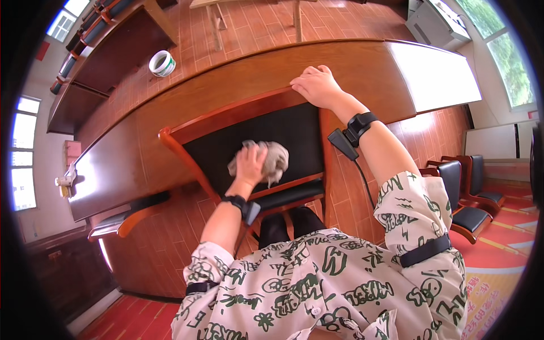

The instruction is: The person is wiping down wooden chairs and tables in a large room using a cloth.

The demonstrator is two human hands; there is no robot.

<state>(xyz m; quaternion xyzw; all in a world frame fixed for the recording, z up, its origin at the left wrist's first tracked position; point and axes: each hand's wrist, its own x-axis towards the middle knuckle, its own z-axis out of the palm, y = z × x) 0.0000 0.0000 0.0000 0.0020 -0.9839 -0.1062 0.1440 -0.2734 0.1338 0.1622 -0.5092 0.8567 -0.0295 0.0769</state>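
A wooden chair (pixel 218 120) with a black padded back stands in front of me, against the long table. My left hand (pixel 249 165) presses a crumpled grey cloth (pixel 276 160) against the black backrest, its fingers spread over the cloth and slightly blurred. At the top right corner of the chair's frame rests my right hand (pixel 317 86), its fingers bent over the wooden top rail. Part of the black seat (pixel 283 195) shows below the backrest.
Beyond the chair curves the long brown table (pixel 238 79). A white and green bucket (pixel 162 64) stands on the tiled floor behind it. Black-padded chairs (pixel 473 218) are at the right, another chair (pixel 130 215) at the left. A small yellowish object (pixel 67 181) sits at the table's left end.
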